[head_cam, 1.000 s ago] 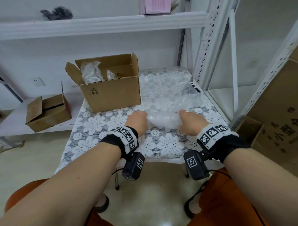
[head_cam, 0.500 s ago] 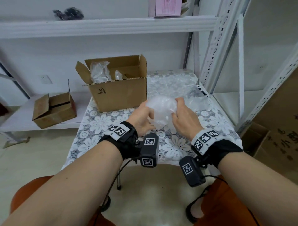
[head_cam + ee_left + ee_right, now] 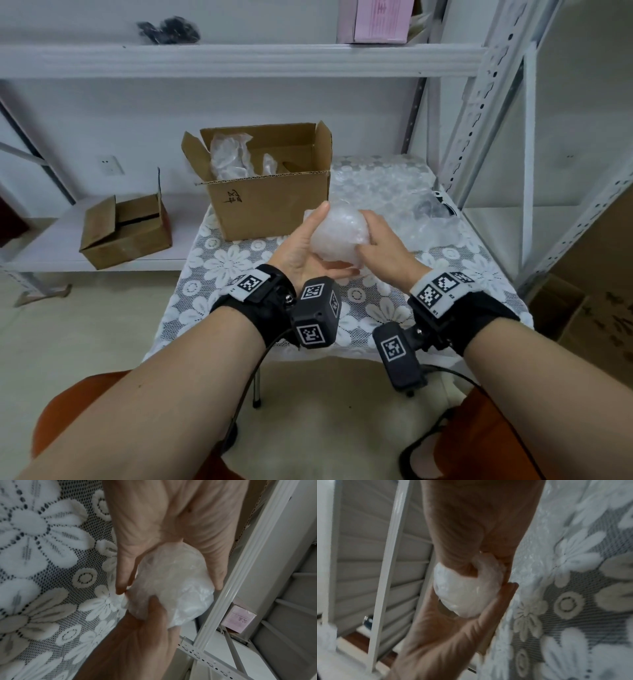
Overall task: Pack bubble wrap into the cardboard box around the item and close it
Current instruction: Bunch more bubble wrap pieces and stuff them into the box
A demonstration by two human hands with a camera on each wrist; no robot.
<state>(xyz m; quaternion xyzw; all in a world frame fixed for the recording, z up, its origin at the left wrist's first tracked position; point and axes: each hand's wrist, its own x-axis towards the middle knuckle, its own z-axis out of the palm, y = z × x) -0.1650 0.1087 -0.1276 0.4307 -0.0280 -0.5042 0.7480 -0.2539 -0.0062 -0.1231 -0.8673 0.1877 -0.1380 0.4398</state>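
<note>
An open brown cardboard box (image 3: 270,202) stands at the back left of the lace-covered table (image 3: 222,260), its flaps up and crumpled bubble wrap (image 3: 227,159) showing inside. In front of it, above the table, both hands hold a balled wad of bubble wrap (image 3: 339,236). My left hand (image 3: 305,246) cradles the wad from below and the left, thumb up along its side. My right hand (image 3: 380,240) curls over it from the right. The left wrist view shows the wad (image 3: 173,588) between thumb and fingers. In the right wrist view my thumb presses into the wad (image 3: 467,592).
Loose bubble wrap sheets (image 3: 383,185) cover the table's back right, with a dark object (image 3: 428,209) under them. A small cardboard box (image 3: 125,229) sits on a low shelf at left. White metal shelving posts (image 3: 479,113) stand close on the right, with large cartons (image 3: 599,308) beyond.
Both hands have lifted the bubble wrap off the table and squeezed it into a ball. The left hand has turned palm up beneath it.
</note>
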